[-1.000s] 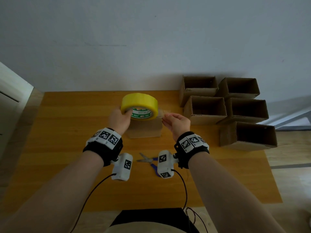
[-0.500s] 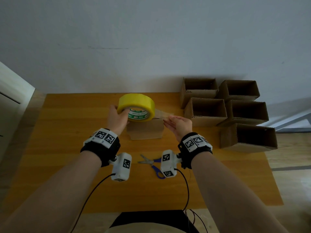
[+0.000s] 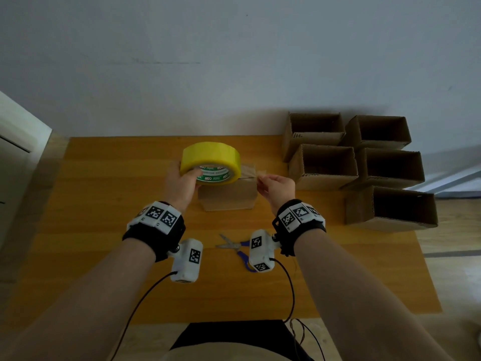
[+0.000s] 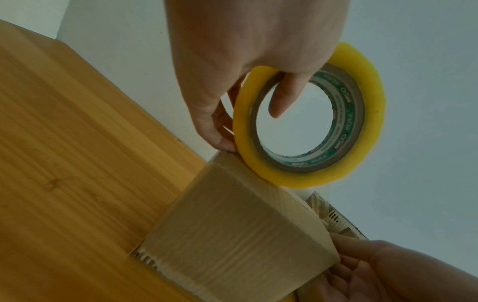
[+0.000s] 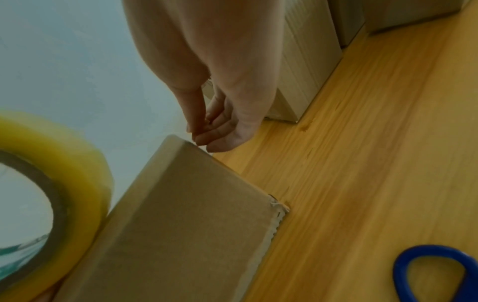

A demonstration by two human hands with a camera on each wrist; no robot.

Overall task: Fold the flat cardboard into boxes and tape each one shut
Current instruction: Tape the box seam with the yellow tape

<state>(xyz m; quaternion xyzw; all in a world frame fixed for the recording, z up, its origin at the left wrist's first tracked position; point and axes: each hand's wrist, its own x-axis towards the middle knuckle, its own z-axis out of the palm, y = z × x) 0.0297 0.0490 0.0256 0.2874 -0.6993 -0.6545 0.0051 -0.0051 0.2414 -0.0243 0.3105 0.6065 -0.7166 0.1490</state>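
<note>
A small folded cardboard box (image 3: 229, 195) stands in the middle of the wooden table (image 3: 104, 204). My left hand (image 3: 182, 183) grips a yellow roll of tape (image 3: 210, 162) held over the box's top left, a finger hooked through its core (image 4: 284, 98). The roll (image 4: 310, 114) nearly touches the box (image 4: 232, 235). My right hand (image 3: 273, 185) pinches the free end of clear tape (image 3: 261, 174) at the box's top right corner (image 5: 186, 146), fingertips (image 5: 204, 139) pressed together. A strip of tape runs across the box top between the two hands.
Several open-topped cardboard boxes (image 3: 322, 165) stand grouped at the table's right back, the nearest (image 3: 390, 209) at the right edge. Blue-handled scissors (image 3: 239, 247) lie near me, below the box; a handle (image 5: 437, 273) shows in the right wrist view. A white wall rises behind the table.
The roll in my left hand has shifted left and slightly down over the box, drawing out tape. My right hand has kept its pinch at the box's right corner.
</note>
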